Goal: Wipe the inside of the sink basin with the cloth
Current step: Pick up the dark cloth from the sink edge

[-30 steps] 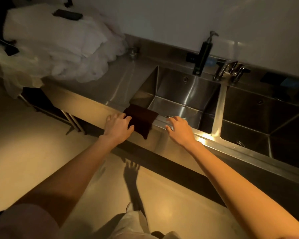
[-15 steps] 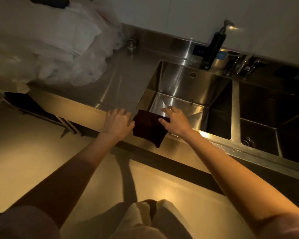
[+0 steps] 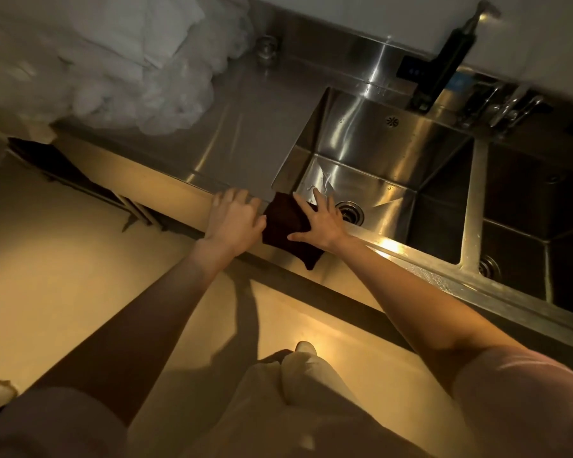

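Near the middle of the frame the right hand (image 3: pixel 321 223) lies spread over a dark cloth (image 3: pixel 286 231), fingers fanned and fairly straight, thumb stretched down and to the left across the fabric; it presses on the cloth rather than closing around it, as far as the dim light lets me judge. Just to the left of it the left hand (image 3: pixel 234 221) rests on the front edge of the counter (image 3: pixel 245 133), fingers bent loosely over the rim and holding nothing, its thumb side almost touching the cloth. The cloth hangs draped over the front lip of the sink basin (image 3: pixel 377 150), at the basin's left front corner, with one corner dangling down the outside of the cabinet front. Beyond the fingertips, the basin's steel floor shows a round drain (image 3: pixel 351 211) just right of the right hand and a streak of water on the floor above it. To the right a steel divider separates this basin from a second, darker basin (image 3: pixel 526 206). At the upper right a tall black pump dispenser (image 3: pixel 447 57) stands on the back ledge, with a faucet (image 3: pixel 510 105) to its right. At the upper left a heap of white, crumpled material (image 3: pixel 113 61) covers the counter. Below, pale trousers and a shoe tip (image 3: pixel 305 348) stand on the floor (image 3: pixel 63 259).
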